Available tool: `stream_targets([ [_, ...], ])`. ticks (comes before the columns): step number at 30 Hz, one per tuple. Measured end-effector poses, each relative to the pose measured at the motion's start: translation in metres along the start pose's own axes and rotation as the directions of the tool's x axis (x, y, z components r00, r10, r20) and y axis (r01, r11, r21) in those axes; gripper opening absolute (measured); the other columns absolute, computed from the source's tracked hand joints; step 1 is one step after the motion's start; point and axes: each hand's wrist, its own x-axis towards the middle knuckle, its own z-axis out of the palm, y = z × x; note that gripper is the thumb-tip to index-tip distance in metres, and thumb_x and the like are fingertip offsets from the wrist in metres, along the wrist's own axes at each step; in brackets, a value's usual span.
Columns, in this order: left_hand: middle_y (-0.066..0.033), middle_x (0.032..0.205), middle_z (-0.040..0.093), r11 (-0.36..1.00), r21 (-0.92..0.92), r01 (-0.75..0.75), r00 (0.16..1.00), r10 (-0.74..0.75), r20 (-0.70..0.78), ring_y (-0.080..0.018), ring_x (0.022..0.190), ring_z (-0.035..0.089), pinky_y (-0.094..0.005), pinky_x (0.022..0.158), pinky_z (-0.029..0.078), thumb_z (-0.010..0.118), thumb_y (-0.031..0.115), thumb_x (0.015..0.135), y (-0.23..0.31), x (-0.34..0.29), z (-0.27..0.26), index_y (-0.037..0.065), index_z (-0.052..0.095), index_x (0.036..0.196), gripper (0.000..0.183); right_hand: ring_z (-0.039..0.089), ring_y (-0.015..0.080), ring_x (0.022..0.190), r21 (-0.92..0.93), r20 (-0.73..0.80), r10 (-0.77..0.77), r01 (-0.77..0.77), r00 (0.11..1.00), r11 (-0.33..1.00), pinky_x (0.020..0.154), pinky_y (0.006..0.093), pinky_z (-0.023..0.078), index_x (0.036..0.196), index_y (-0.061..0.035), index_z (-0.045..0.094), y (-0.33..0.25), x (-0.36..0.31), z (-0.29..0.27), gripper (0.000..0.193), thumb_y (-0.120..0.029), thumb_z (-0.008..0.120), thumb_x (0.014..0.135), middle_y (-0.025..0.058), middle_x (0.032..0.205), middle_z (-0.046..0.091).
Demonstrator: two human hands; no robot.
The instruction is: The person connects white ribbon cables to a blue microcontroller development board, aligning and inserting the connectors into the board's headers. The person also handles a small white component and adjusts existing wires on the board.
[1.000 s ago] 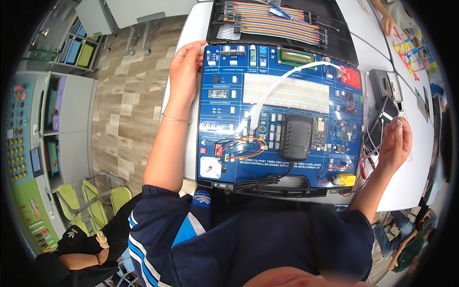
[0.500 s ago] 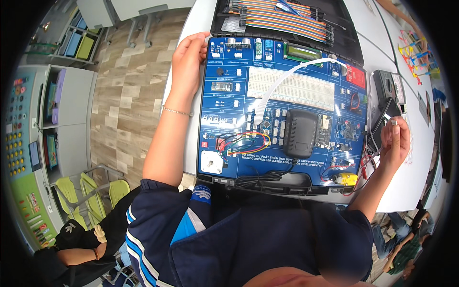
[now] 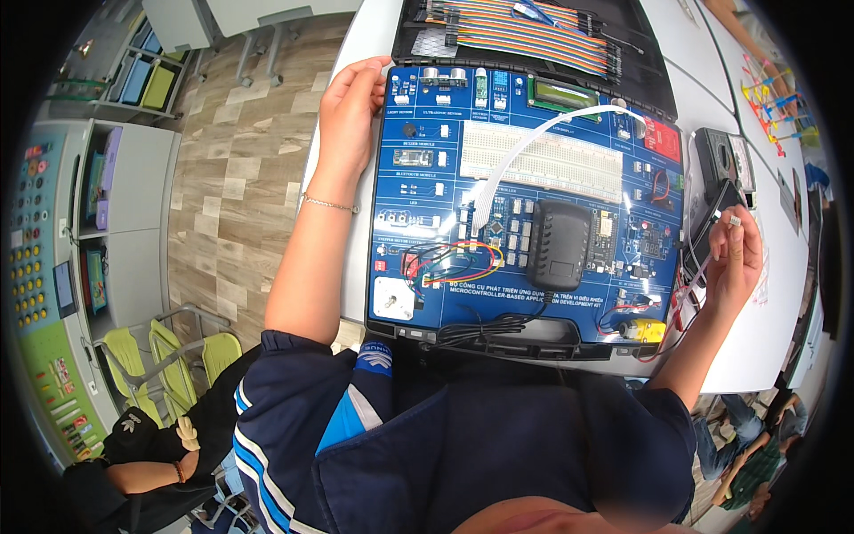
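Observation:
A blue microcontroller training board (image 3: 422, 307) lies in an open black case in front of me. My left hand (image 3: 351, 111) is closed at the case's upper left corner, its bent fingertips against the edge. Off the board's right side, my right hand (image 3: 737, 267) pinches a small white cable connector (image 3: 735, 222) between thumb and fingertips. A pale cable (image 3: 698, 278) runs below that hand. On the board are a white breadboard (image 3: 543, 163), a black power adapter (image 3: 560, 246), and a white ribbon cable (image 3: 516, 160) arching over the breadboard.
The case lid (image 3: 525, 44) holds rainbow jumper wires (image 3: 534, 37). A dark multimeter (image 3: 713, 156) stands right of the case on the white table (image 3: 765, 338). Near the front edge are a coiled black cord (image 3: 480, 334) and a yellow motor (image 3: 642, 332). Other people sit nearby.
My right hand has risen slightly and turned the connector, so more of its face shows. My left hand stays at the case corner.

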Motion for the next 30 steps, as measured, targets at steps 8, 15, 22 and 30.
stream_targets([
  [8,0.0013,0.086,0.064,1.0,0.007,0.006,1.0,-0.006,-0.01,-0.0048,0.076,0.053,-0.0199,0.071,0.046,0.059,0.016,0.102,0.0,0.001,0.0,-0.002,0.069,0.116,0.025,0.047,0.0097,0.08,0.071,0.066,-0.039,0.034,0.997,0.997,0.066,0.0212,0.038,0.127,0.0024,0.062,-0.002,-0.001,-0.006,0.03,-0.017,0.058,0.104,0.0109,0.114,0.062],
  [15,0.0008,0.089,0.063,0.999,0.026,0.021,1.0,-0.021,0.01,-0.0064,0.08,0.055,-0.0219,0.075,0.048,0.058,0.016,0.102,0.0,0.002,-0.001,-0.004,0.065,0.12,0.028,0.053,0.0109,0.084,-0.01,0.007,-0.023,0.023,1.0,1.0,0.068,0.0213,0.041,0.125,0.0035,0.062,-0.013,0.009,0.014,0.028,-0.014,0.058,0.104,0.0119,0.113,0.063],
  [22,0.0008,0.088,0.064,0.999,0.026,0.02,1.0,-0.02,-0.003,-0.0054,0.077,0.055,-0.021,0.072,0.048,0.059,0.017,0.102,-0.003,0.001,0.001,-0.002,0.068,0.117,0.026,0.061,0.0096,0.079,-0.303,0.305,0.026,0.071,0.952,0.95,0.064,0.0224,0.047,0.112,0.002,0.07,-0.079,0.049,0.106,0.019,-0.011,0.067,0.099,0.0095,0.098,0.07],
  [30,-0.0002,0.091,0.068,1.0,0.028,0.003,1.0,-0.003,0.007,-0.0043,0.077,0.056,-0.0205,0.072,0.048,0.06,0.019,0.102,-0.003,0.004,0.001,0.0,0.07,0.113,0.025,0.065,0.0104,0.068,-0.462,0.716,0.113,0.346,0.689,0.816,0.061,0.0248,0.051,0.096,0.0006,0.075,-0.073,0.122,0.237,0.019,-0.019,0.075,0.092,0.0059,0.076,0.071],
])
